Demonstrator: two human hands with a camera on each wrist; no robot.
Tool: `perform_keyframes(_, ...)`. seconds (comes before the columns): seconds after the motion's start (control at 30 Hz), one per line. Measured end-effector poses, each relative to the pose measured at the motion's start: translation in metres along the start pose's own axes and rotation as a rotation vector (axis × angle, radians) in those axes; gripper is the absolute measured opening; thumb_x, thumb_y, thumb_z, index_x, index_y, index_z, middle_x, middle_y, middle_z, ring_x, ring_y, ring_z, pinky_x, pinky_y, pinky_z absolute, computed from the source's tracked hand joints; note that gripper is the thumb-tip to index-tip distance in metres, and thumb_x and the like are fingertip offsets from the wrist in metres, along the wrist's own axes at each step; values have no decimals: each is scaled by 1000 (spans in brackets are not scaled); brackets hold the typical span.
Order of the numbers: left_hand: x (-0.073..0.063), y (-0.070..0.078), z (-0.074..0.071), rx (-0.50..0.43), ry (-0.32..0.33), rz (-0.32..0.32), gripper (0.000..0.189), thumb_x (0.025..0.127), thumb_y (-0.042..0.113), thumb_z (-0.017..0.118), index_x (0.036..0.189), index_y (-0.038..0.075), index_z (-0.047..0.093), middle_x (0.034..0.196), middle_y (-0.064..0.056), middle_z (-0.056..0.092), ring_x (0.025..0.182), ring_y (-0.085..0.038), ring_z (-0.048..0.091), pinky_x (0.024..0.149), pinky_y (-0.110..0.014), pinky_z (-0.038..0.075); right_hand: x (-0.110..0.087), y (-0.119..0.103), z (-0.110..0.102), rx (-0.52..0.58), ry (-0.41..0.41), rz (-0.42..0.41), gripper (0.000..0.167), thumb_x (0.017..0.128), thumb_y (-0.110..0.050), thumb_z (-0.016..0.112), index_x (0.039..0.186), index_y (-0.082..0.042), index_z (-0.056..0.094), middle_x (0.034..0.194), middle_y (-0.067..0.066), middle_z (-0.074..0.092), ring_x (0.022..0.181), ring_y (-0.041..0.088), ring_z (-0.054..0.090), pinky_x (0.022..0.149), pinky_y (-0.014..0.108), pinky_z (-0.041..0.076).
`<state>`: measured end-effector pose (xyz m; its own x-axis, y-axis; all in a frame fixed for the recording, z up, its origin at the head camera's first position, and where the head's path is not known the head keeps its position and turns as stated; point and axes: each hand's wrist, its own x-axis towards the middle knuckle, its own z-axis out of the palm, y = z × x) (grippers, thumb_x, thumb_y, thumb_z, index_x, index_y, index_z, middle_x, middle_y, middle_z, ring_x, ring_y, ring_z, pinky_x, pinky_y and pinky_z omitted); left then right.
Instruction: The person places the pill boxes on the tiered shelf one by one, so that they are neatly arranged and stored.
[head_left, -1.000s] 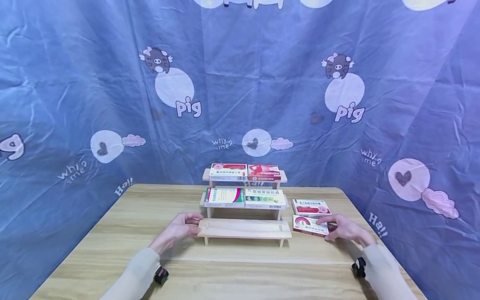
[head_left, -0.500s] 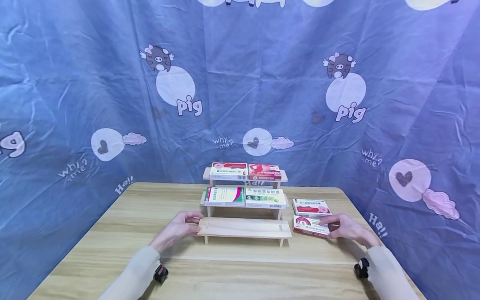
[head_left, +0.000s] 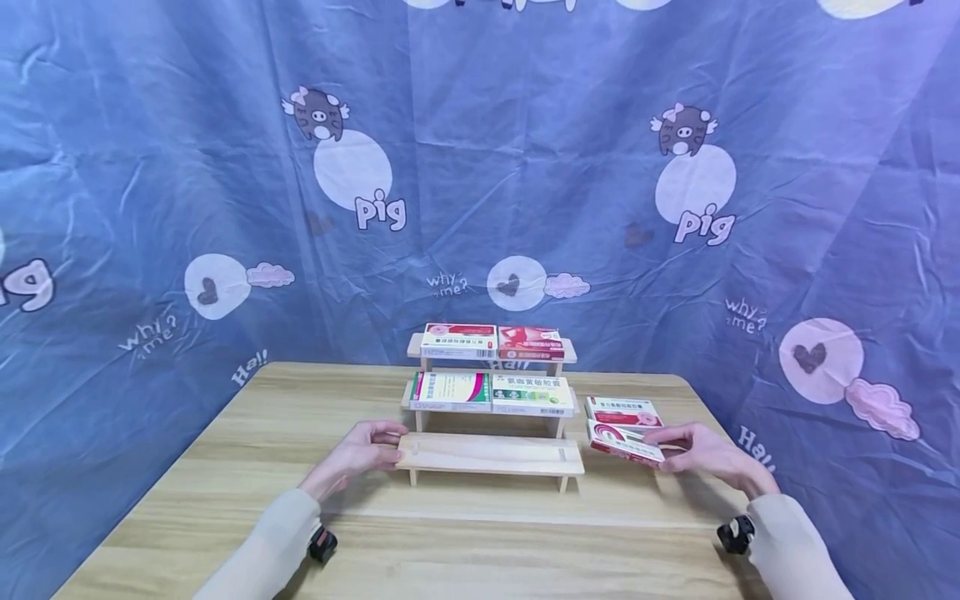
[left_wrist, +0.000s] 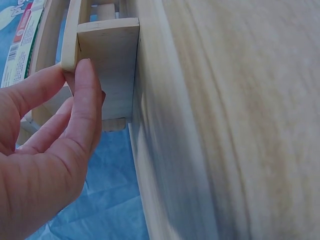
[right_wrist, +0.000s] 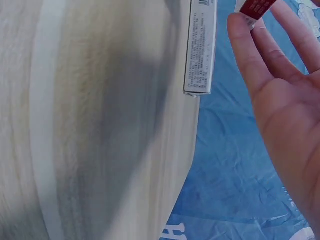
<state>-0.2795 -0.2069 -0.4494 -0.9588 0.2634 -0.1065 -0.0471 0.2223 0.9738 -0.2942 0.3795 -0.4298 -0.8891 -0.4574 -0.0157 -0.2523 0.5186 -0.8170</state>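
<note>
My left hand (head_left: 360,450) pinches the left end of the bottom step of a wooden display stand (head_left: 487,454); in the left wrist view the thumb and fingertips (left_wrist: 86,67) close on the board's corner. At the right of the stand, my right hand (head_left: 708,458) pinches a white and red medicine box (head_left: 624,442) by its right end. This box is tilted and raised off the table. Only its red end (right_wrist: 256,7) shows in the right wrist view. Just behind it, another white and red medicine box (head_left: 622,409) lies on the table.
The upper steps bear medicine boxes: a white and red one (head_left: 459,340) and a red one (head_left: 530,342) on top, a green and white one (head_left: 452,390) and a white and green one (head_left: 531,394) on the middle. A blue patterned cloth (head_left: 465,208) hangs behind the table (head_left: 465,550).
My right hand has lifted the front medicine box from the table and tilted it, moving slightly up and right. My left hand has stayed on the bottom step.
</note>
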Motion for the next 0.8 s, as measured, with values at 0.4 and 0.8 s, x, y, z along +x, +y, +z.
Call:
perform_keyframes(0.4,-1,-3,-1,-10,-9,13,54,81,-4,69,131,-10,50,126,-29,58,97,-20,66,84,-37,61,7,-14,14,63,-94,-101,43,82,-6,74,122,7,64,114,10,69,95,7,63,80,17,52)
perform_keyframes(0.8,-3,-2,-3,-107,-55,-20,60,82,-7,67,137,-10,44,130,-29,55,94,-20,67,85,-35,60,16,-35,35,68,-86,-153,42,84,-8,73,123,4,64,116,4,68,100,8,61,83,18,51)
